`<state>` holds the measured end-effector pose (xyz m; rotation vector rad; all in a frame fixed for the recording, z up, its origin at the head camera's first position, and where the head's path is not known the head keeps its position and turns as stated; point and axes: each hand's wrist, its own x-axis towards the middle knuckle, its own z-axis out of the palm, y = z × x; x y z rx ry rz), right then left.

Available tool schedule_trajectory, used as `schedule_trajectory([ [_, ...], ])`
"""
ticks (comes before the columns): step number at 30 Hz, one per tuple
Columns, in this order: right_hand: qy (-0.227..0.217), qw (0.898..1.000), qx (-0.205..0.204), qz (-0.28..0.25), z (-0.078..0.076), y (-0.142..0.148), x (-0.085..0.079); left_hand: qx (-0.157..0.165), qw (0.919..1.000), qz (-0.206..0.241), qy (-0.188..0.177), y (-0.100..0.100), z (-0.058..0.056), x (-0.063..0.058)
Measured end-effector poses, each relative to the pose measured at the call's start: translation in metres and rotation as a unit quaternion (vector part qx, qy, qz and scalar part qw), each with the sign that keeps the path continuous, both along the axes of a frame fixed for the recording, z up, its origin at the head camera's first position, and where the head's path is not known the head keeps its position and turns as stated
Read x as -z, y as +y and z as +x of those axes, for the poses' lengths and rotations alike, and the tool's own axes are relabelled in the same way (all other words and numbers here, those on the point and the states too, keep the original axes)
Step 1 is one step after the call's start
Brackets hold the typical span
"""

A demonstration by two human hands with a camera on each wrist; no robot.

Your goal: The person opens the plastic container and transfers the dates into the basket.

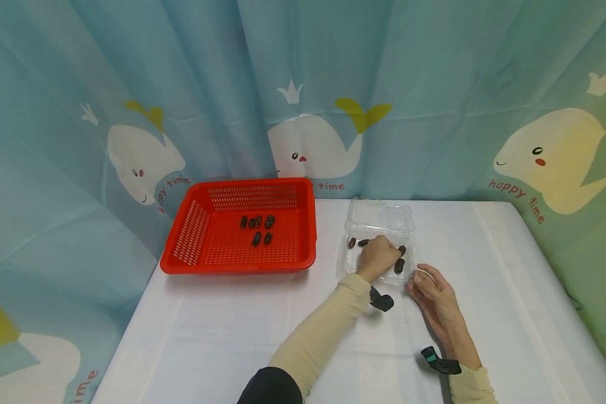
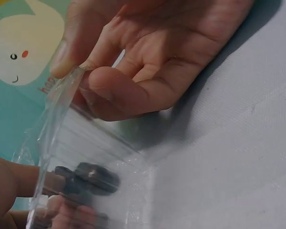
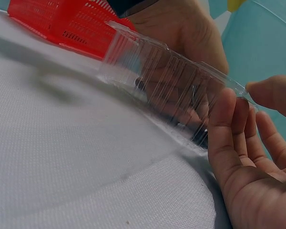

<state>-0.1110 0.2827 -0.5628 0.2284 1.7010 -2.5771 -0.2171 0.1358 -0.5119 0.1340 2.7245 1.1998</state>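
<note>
A clear plastic clamshell box [image 1: 343, 264] stands on the table with its lid tilted back. Several dark brown, wrinkled oval pieces lie in it and look like dates [image 1: 399, 265]. My left hand [image 1: 377, 257] reaches down inside, fingers curled at a date near the bottom; the fingertips are partly hidden and blurred through the plastic. Outside the near right corner, my right hand [image 1: 436, 297] pinches the rim of the box between thumb and fingers. The right wrist view shows this right hand [image 3: 257, 148] beside the box wall [image 3: 128, 52], with the left hand behind it.
A red perforated plastic basket [image 1: 237, 266] sits to the left of the box, with several more dates [image 1: 257, 238] on its floor. White cloth covers the table [image 1: 207, 336]. A blue-green curtain [image 1: 424, 112] with whale prints hangs behind and around it.
</note>
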Motion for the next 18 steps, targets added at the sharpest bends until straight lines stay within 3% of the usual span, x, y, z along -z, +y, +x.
schedule_trajectory([
  [4,0.0,1.0,0.001,-0.001,0.0,0.001,0.0,0.003,1.0,-0.001,-0.002,0.001,-0.004,0.008],
  [8,0.005,1.0,-0.001,-0.003,0.0,0.001,0.0,0.017,0.9971,0.058,-0.046,-0.002,-0.009,0.009],
  [10,0.006,1.0,-0.003,-0.004,0.0,0.001,0.0,0.025,0.9882,0.117,-0.095,-0.008,-0.009,0.0],
  [13,0.005,1.0,-0.002,-0.001,0.0,0.002,0.0,0.02,0.9757,0.176,-0.129,-0.013,-0.009,-0.002],
  [18,-0.002,1.0,-0.001,0.007,0.001,0.001,0.0,0.036,0.9595,0.227,-0.163,-0.022,-0.008,-0.005],
])
